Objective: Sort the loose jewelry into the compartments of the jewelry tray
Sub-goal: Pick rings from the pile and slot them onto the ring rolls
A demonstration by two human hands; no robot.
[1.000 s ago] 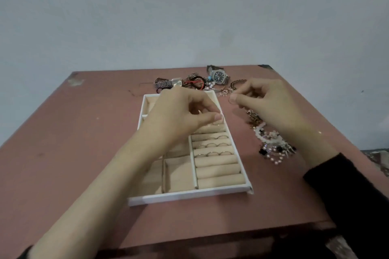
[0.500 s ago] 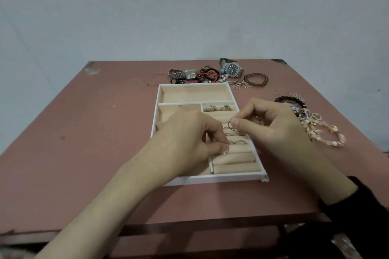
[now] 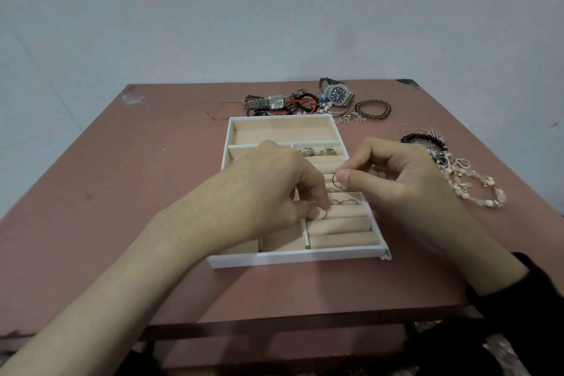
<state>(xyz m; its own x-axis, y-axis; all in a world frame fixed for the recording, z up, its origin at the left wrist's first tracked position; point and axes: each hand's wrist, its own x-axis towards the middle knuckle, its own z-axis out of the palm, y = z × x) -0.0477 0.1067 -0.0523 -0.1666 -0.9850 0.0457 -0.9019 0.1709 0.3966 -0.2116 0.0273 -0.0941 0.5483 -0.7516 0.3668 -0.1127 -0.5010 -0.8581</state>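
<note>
A white jewelry tray [image 3: 293,258] with beige lining lies mid-table. Its right side holds padded ring rolls, with several rings standing in the slots [image 3: 345,201]. My left hand [image 3: 274,189] rests over the tray's middle and pinches a thin ring [image 3: 323,214] down at a roll near the divider. My right hand [image 3: 393,180] hovers above the rolls with another thin ring [image 3: 338,181] pinched between thumb and forefinger. Two chunkier rings [image 3: 316,151] sit in the topmost slot. The long back compartment [image 3: 280,133] has nothing in it.
Behind the tray lie two watches [image 3: 335,93], red and black cords [image 3: 302,104] and a dark beaded bracelet [image 3: 372,109]. To the right, a black bead bracelet [image 3: 427,139] and a pale bead necklace [image 3: 476,189] are heaped. The table's front edge is close to me.
The view shifted, so the tray sits more to the right. My left hand went from the upper rolls down to a lower roll. My right hand moved in over the tray with its ring.
</note>
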